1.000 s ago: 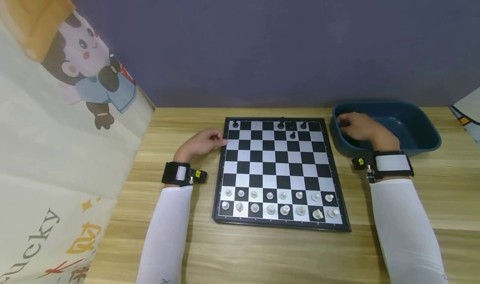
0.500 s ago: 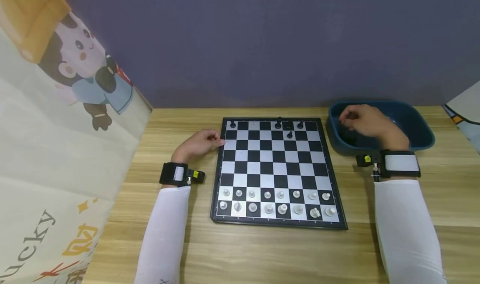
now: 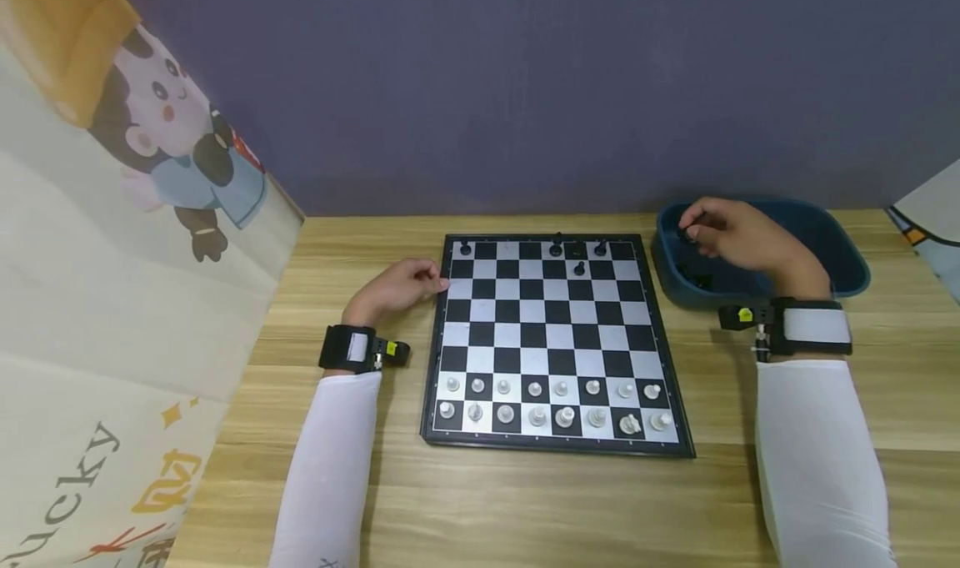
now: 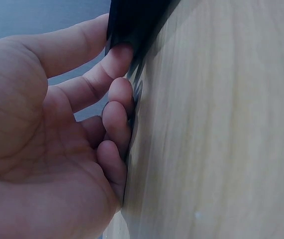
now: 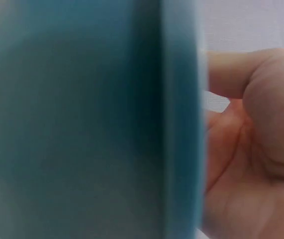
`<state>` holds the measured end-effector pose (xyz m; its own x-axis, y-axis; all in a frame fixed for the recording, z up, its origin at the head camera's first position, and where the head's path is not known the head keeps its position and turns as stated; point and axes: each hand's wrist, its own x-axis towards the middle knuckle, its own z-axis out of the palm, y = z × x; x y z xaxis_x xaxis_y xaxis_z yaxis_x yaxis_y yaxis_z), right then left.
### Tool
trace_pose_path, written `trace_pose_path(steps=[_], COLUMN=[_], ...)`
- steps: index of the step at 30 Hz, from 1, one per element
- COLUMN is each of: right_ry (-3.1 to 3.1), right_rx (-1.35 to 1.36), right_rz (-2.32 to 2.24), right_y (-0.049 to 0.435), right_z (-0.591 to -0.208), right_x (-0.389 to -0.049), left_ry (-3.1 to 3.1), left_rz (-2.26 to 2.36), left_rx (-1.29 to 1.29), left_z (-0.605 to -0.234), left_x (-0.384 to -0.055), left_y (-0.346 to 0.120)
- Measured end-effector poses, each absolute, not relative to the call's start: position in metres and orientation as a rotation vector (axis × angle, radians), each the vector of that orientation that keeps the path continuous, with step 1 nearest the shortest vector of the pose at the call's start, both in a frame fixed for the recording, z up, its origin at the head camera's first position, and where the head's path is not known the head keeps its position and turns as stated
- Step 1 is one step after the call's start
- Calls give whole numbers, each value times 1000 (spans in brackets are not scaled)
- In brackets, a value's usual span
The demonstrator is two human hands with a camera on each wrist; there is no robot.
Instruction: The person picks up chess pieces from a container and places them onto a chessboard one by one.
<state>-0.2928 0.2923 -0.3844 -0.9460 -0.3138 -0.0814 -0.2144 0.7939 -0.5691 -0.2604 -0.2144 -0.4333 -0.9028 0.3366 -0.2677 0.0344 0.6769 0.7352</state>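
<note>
A black-framed chessboard (image 3: 525, 334) lies flat on the wooden table. My left hand (image 3: 397, 289) holds its left edge between thumb and index finger, the other fingers curled beside it in the left wrist view. White chess pieces (image 3: 565, 417) fill the two near rows. At the far side stand a few black pieces (image 3: 579, 268). Over the left part of a dark blue plastic basin (image 3: 853, 255), my right hand (image 3: 742, 234) pinches a small black chess piece (image 3: 685, 235). In the right wrist view the basin wall hides those fingertips.
More black pieces (image 3: 697, 278) lie inside the basin, near its left end. The basin stands just right of the board, close to a dark grey-blue partition (image 3: 487, 92). A printed cloth (image 3: 90, 301) bounds the table on the left.
My right hand has risen from low in the basin and shifted a little right; the black piece now shows at its fingertips. The left hand stays at the board's edge.
</note>
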Motion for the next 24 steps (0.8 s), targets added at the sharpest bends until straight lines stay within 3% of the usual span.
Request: trace_pose_path(steps=[14,24], right_ry=[2768,2772], right_rx=[-285,-337], right_rz=[-958,-1033], right_y=[294,294], right_z=[-384,-383], right_x=[-295,-294], left_ry=[2515,2513], left_rz=[1090,1098], left_rx=[297,307], left_z=[-432,-433], left_x=[-260,-262], left_y=[-215,-215])
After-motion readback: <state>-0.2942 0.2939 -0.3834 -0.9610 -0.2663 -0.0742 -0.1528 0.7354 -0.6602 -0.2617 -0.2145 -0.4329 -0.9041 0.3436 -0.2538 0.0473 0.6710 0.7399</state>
